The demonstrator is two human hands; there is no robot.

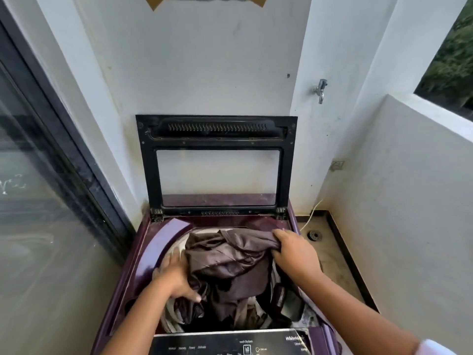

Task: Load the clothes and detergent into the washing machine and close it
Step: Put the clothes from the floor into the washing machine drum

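A maroon top-loading washing machine (pixel 143 254) stands below me, its black-framed glass lid (pixel 217 134) raised upright against the wall. A shiny dark brown garment (pixel 230 262) is bunched over the drum opening, with more dark and pale cloth under it. My left hand (pixel 174 278) grips the garment's left side at the drum's edge. My right hand (pixel 294 252) clutches its upper right corner. No detergent is in view.
The machine's control panel (pixel 230 344) runs along the near edge. A sliding glass door (pixel 38 175) is on the left. A tap (pixel 321 89) sticks out of the white wall; a low wall (pixel 409 188), a floor drain (pixel 314 236) and a white cord lie to the right.
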